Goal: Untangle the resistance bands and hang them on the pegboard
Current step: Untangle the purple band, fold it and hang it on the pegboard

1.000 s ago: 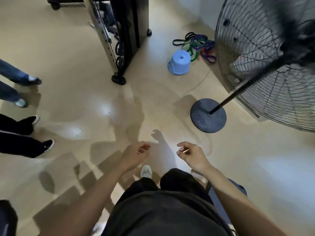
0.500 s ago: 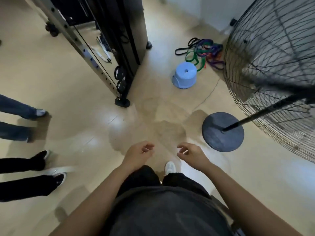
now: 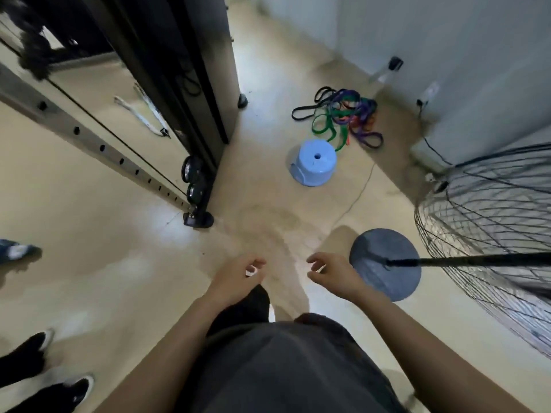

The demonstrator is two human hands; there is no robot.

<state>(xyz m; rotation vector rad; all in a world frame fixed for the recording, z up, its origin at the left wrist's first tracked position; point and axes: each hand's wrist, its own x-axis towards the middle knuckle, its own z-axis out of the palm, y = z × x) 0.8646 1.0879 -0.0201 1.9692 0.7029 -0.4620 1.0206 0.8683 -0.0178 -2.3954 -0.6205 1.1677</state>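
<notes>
A tangled heap of resistance bands, black, green, purple and orange, lies on the floor near the far wall. Just in front of it stands an upturned light-blue plastic stool. My left hand and my right hand hover in front of my waist, fingers loosely curled, holding nothing. Both hands are well short of the bands. No pegboard shows in the view.
A black and steel cable machine stands to the left of the path. A big floor fan with a round base stands at the right. Other people's feet are at the left edge. A cord runs across the floor.
I have walked forward: the bands, stool and fan base have come closer and lower in view. My hands have stayed in front of me, still holding nothing.
</notes>
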